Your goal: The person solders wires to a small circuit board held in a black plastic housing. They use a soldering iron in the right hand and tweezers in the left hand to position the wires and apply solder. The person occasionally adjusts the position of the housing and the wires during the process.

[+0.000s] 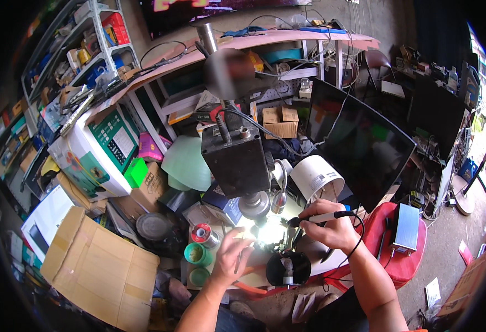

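Note:
My right hand (334, 228) grips a pen-shaped soldering iron (329, 217) with a white and black handle and a dark cable. Its front end points left toward a small workpiece (272, 235), so brightly lit that its details are washed out. On the near left of that glare, my left hand (231, 259) has its fingers closed around a thin tool that looks like tweezers (239, 261). Above the workpiece stands a black boxy device (235, 163) with a round grey piece (254, 206) underneath. A black round container (288, 270) sits nearer to me.
Left of my left hand are a solder spool (201, 233) and a green cup (195, 253). Orange-handled pliers (252, 286) lie in front. At right, a red stool (384, 252) carries a silver-blue box (406, 228). A flat screen (359, 144) leans behind; a cardboard box (102, 271) stands left.

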Demonstrator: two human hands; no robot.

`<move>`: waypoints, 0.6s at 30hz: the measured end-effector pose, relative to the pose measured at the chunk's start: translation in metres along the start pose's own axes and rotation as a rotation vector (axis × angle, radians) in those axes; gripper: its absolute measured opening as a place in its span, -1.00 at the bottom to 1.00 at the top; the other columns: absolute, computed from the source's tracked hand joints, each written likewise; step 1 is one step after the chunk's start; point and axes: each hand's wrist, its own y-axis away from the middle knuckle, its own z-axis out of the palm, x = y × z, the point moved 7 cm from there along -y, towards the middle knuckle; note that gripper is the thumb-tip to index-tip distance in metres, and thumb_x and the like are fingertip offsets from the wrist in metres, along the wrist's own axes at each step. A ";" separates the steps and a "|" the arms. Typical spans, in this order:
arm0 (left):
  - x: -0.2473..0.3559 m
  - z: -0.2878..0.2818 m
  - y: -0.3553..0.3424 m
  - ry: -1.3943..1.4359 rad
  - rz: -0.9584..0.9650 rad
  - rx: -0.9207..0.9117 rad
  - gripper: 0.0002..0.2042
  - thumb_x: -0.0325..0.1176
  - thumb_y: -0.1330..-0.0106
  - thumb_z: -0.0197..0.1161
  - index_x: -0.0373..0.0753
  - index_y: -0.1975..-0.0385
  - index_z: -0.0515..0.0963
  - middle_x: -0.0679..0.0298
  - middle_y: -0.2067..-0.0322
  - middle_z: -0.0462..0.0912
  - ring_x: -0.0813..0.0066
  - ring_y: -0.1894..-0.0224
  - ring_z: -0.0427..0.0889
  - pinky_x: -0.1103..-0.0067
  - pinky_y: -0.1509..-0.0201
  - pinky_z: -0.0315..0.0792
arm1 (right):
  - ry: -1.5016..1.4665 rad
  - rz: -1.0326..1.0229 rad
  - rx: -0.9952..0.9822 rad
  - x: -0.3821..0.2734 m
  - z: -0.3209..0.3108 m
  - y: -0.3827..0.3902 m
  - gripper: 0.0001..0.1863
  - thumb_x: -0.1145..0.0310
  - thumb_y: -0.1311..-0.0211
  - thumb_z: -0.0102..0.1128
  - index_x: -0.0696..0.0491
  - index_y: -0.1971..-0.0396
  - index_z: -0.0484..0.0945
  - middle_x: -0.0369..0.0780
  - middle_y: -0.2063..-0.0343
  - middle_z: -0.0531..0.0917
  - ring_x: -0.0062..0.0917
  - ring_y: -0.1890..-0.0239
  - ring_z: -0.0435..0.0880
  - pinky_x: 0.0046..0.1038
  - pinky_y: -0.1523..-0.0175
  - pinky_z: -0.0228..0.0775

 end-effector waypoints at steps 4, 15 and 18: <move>-0.004 -0.005 0.000 -0.034 -0.012 0.067 -0.80 -0.61 -0.34 0.39 -0.30 0.07 0.72 0.03 0.01 0.64 0.26 0.15 0.73 0.50 0.04 0.60 | 0.030 -0.112 0.010 -0.002 -0.003 -0.002 -0.80 0.45 -0.05 0.44 0.17 0.30 0.76 -0.15 0.38 0.72 -0.34 0.35 0.73 -0.38 0.19 0.55; -0.031 0.009 0.017 0.283 -0.292 0.148 -0.73 -0.56 -0.45 0.36 -0.41 -0.08 0.55 0.19 0.06 0.76 0.50 0.03 0.75 0.57 -0.10 0.60 | -0.037 0.098 0.059 0.001 -0.003 -0.001 -0.80 0.42 -0.10 0.44 0.20 0.28 0.76 -0.21 0.43 0.74 -0.52 0.36 0.74 -0.46 0.21 0.56; -0.028 0.008 0.015 0.215 -0.284 0.125 -0.78 -0.54 -0.43 0.40 -0.42 0.00 0.59 0.15 0.05 0.75 0.51 0.04 0.73 0.57 -0.13 0.59 | -0.040 0.092 0.060 0.002 -0.001 -0.001 -0.78 0.42 -0.10 0.43 0.19 0.26 0.76 -0.22 0.42 0.75 -0.54 0.36 0.74 -0.48 0.21 0.57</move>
